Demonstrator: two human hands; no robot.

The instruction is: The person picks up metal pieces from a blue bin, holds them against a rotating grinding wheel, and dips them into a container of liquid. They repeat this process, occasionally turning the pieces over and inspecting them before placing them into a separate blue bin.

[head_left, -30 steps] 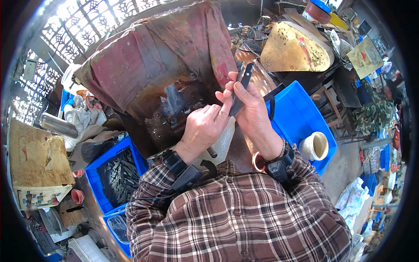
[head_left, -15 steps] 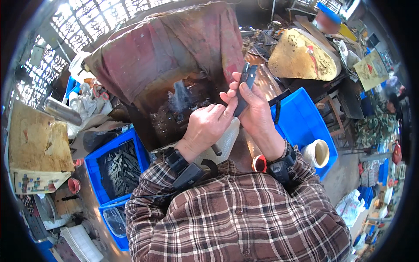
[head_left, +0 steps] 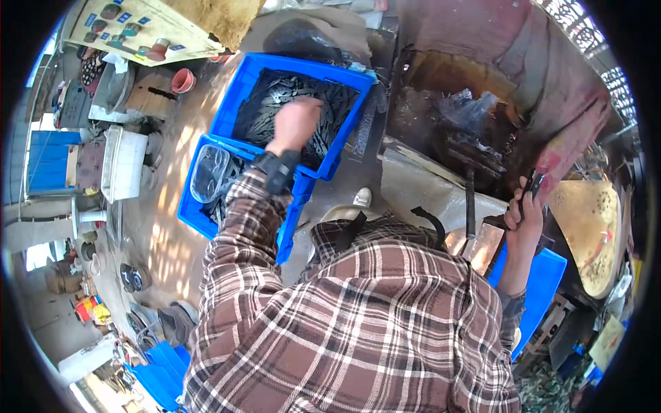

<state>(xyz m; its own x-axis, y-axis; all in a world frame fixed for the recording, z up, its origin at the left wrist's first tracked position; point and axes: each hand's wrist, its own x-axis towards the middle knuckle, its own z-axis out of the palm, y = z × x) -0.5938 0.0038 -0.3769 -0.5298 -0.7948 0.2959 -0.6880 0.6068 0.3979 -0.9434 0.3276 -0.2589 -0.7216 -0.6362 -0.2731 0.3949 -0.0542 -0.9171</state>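
Note:
My left hand [head_left: 296,125] is over a blue bin [head_left: 231,103] of thin dark metal strips [head_left: 330,122]. Motion smears its fingers, so I cannot tell whether they hold a strip. Off to the right, my right hand [head_left: 527,219] is closed around dark, flat metal pieces [head_left: 535,182] that stick up past the fingers. How many pieces it holds is unclear. Between the hands lies a wet, brown-stained machine basin [head_left: 430,69], with a pale translucent splash [head_left: 475,110] inside.
A smaller blue bin [head_left: 193,199] with a clear plastic container [head_left: 211,173] adjoins the strip bin. A reddish cloth [head_left: 578,89] drapes the machine. Another blue bin [head_left: 544,275] is beneath my right forearm. A control panel [head_left: 127,31] stands far left.
My hands were together in front of the basin. My view has turned left; my left hand has moved over the strip bin, while my right keeps hold of the dark pieces.

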